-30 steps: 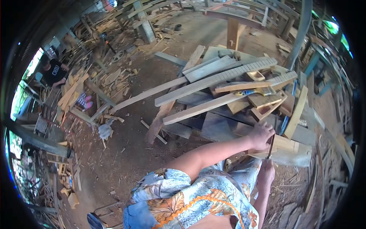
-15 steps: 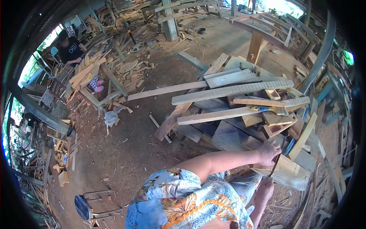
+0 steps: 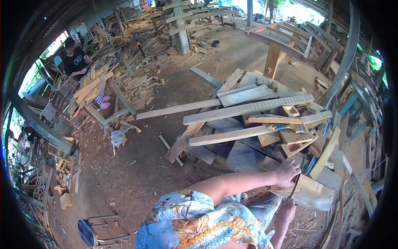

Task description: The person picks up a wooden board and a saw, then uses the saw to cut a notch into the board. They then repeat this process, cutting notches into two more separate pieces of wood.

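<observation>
At the lower right, my right hand point(image 3: 286, 211) is closed round the near end of a thin dark tool point(image 3: 297, 182), which points up and away. My left hand point(image 3: 287, 172) lies beside the tool's middle with its fingers curled; what they grip is hidden. Under and beside the tool is a pale wooden block point(image 3: 311, 184) on a wide grey board point(image 3: 321, 198). Just beyond my left hand stands an open wooden box point(image 3: 299, 145), and a brush with a yellow and blue handle point(image 3: 286, 128) rests on the pile above.
Long planks point(image 3: 248, 108) reach left across the wood pile. A curved pale piece point(image 3: 326, 154) stands at its right. A round stool point(image 3: 87, 232) is at the lower left. Another person point(image 3: 76, 61) sits at the far left by a wood-laden bench. A wooden frame point(image 3: 280, 43) stands at the back right.
The view has shifted a little, so the scene sits slightly lower and further left. Both hands keep nearly the same places about the dark tool.
</observation>
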Tool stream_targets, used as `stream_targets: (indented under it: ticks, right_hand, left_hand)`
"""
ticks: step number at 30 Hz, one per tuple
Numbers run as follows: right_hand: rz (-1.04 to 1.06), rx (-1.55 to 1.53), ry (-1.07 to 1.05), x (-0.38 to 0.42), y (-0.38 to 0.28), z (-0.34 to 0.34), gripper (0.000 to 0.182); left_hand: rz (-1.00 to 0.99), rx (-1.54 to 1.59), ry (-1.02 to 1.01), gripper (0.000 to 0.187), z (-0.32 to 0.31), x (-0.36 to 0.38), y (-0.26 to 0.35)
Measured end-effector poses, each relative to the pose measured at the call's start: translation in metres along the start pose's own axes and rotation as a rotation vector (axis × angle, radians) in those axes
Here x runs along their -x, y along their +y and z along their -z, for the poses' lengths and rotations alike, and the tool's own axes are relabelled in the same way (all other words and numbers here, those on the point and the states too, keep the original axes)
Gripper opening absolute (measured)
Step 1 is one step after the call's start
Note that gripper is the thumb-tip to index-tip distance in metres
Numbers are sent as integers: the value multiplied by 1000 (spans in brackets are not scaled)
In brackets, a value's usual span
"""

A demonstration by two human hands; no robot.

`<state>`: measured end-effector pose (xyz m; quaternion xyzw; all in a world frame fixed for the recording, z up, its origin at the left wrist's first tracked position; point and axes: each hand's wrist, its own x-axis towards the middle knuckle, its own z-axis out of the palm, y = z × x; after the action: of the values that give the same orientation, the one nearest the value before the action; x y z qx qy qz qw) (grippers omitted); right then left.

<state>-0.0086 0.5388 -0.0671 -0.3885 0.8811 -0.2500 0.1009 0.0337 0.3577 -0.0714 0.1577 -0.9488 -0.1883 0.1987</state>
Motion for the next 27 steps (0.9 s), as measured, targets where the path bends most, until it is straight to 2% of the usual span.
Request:
stream_targets:
  ticks: [10,11,13,15,16,17,18,19,20,21,23,27]
  right_hand:
    - [27,2,36,-4,-1,-2,23]
    - [-5,22,-17,-5,-4,1,23]
    - [-51,52,-77,-9,-5,1,25]
    - [-63,-22,-56,-13,25,-18,34]
    - [144,257,-15,-25,92,-61,42]
    - [208,210,51,-22,94,-60,36]
    - [-97,85,-173,-9,10,0,33]
    - [-161,94,-153,-11,15,-6,32]
    - [-125,93,-133,-10,14,-5,35]
    - [-178,100,-115,-12,5,-1,29]
    - [-95,22,-56,-9,7,-2,25]
    - [-90,38,-36,-12,9,-3,23]
  left_hand:
    - [12,4,-64,54,2,-3,-1]
    - [4,-8,-32,52,1,-2,-2]
    - [-4,-4,-9,50,2,0,-1]
    - [-9,36,-34,45,5,-3,-2]
    - [-40,67,75,40,-1,-2,-4]
    - [3,58,-8,40,-2,-6,-3]
    - [-85,145,154,33,1,-5,-3]
    - [-104,107,92,33,2,-7,-5]
    - [-51,122,47,37,0,-8,-6]
    - [-110,39,101,46,-13,-9,-13]
    - [-65,-14,33,52,-11,-8,-12]
    - [-60,16,11,55,-12,-11,-12]
